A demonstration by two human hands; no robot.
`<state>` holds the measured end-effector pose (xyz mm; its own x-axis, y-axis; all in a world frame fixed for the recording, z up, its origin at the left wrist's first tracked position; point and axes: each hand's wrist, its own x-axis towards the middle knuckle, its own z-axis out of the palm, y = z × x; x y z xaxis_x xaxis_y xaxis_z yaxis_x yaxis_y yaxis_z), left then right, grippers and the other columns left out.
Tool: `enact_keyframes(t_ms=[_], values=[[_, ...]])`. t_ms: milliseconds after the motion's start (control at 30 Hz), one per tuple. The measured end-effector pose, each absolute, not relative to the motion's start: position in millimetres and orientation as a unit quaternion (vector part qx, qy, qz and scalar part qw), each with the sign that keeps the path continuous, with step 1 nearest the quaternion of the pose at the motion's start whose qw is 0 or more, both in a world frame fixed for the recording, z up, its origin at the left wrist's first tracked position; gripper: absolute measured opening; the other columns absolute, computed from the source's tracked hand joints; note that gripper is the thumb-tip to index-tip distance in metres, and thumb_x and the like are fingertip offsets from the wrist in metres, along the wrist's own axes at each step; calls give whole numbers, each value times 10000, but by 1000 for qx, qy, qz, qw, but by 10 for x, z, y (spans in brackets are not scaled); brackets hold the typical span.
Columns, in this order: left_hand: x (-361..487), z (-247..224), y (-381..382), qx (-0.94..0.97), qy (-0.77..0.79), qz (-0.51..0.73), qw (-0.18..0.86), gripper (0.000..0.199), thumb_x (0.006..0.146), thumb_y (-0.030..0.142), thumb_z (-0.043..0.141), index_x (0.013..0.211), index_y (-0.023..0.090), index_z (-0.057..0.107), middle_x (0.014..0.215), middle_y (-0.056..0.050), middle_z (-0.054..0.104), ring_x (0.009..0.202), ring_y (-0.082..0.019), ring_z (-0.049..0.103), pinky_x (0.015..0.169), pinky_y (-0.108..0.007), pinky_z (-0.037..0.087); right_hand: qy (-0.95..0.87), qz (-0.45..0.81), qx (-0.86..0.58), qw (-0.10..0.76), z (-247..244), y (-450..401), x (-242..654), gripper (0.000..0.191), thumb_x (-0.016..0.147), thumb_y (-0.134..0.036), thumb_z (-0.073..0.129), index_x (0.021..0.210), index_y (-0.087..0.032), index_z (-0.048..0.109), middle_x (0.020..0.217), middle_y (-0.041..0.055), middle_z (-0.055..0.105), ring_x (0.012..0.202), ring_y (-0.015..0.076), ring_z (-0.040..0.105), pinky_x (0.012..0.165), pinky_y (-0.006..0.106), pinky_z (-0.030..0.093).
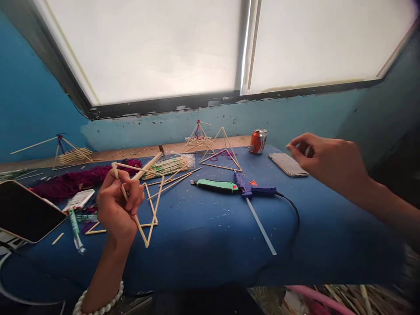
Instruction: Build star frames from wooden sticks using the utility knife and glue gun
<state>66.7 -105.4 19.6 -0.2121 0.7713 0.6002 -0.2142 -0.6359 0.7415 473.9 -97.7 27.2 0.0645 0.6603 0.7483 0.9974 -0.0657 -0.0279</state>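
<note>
Gripping a few thin wooden sticks (138, 169) in the left hand (118, 205), with the fingers curled shut around them and the wrist bent, and with a string of white beads (98, 301) sitting on that arm. Holding those sticks right over a stick triangle (155, 211) near the left side of the blue table cover (197, 253). Reaching out with the right hand (328, 164), high above a phone (288, 164), the fingertips (292, 148) pinching close together, too blurry for telling if anything small is between them. Showing a red and orange soda can (258, 141) by the wall, the words on it too small to read, and a green and white tube (75, 227) with blurry print. Showing also a green box cutter (215, 186) lying beside a purple glue gun (252, 190), with a clear glue stick (260, 225) and a black cord (293, 210) coming from it. Leaving a stick pyramid (220, 166), a bundle of sticks (167, 168) and dark red yarn (75, 183) farther along the table.
</note>
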Motion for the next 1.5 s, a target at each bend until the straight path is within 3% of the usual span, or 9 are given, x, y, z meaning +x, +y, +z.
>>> enact_keyframes(t_ms=[100,200,333,533,667,800,1000,1233,1500], values=[[715,172,-998,514,269,737,348,89,792,275,564,716,229,558,374,84,267,302,-72,217,384,-251,160,-549,-321,-710,303,238,-1194,5147,216,853,-321,560,1009,-242,688,718,29,685,685,210,629,596,288,353],[765,156,-921,497,268,741,363,84,799,258,558,721,229,548,391,81,272,314,-69,218,384,-244,155,-457,-315,-801,226,89,-1398,5694,261,879,-321,495,1044,-243,681,766,80,700,694,264,618,580,345,334],[812,122,-746,501,232,734,395,94,760,280,607,728,217,546,383,86,301,312,-69,224,351,-225,166,-497,-241,-828,103,-196,-1628,6335,396,836,-269,435,1148,-173,659,1274,210,636,997,344,634,600,391,378],[914,46,-532,503,276,713,403,182,745,354,654,829,208,586,473,48,476,409,-111,437,366,-194,343,-549,-182,-798,169,-283,-1681,6206,297,847,-337,529,1077,-264,702,931,106,757,769,304,676,588,361,380],[1022,36,-521,524,366,670,378,247,789,373,621,950,185,625,689,-10,627,586,-136,593,439,-181,448,-602,-201,-750,185,-263,-1500,5651,362,946,-381,518,1210,-242,721,710,103,723,587,265,624,551,333,322],[1103,72,-523,548,395,647,355,302,805,400,628,997,169,666,835,-41,649,691,-125,614,470,-145,451,-642,-266,-668,266,-372,-1293,5130,388,994,-351,422,1121,-195,754,548,57,634,477,206,560,527,299,283],[1164,91,-420,565,411,624,350,389,797,442,657,1080,177,690,923,-43,621,754,-138,622,461,-167,508,-763,-106,-531,353,-199,-1091,4285,316,1003,-304,443,1172,-206,692,844,55,754,659,184,668,625,284,422],[1208,36,-339,612,434,565,342,453,852,437,647,1218,169,663,1047,-98,706,834,-186,714,482,-163,515,-857,59,-440,262,36,-595,3285,332,981,-427,551,1183,-203,690,1045,83,760,831,222,703,695,303,460],[1147,-46,-494,639,456,544,296,489,903,529,613,1222,164,672,1044,-111,756,841,-227,742,462,-195,462,-888,119,-350,273,-78,-287,3124,181,943,-247,551,950,-184,721,816,30,720,678,138,601,659,258,367]])
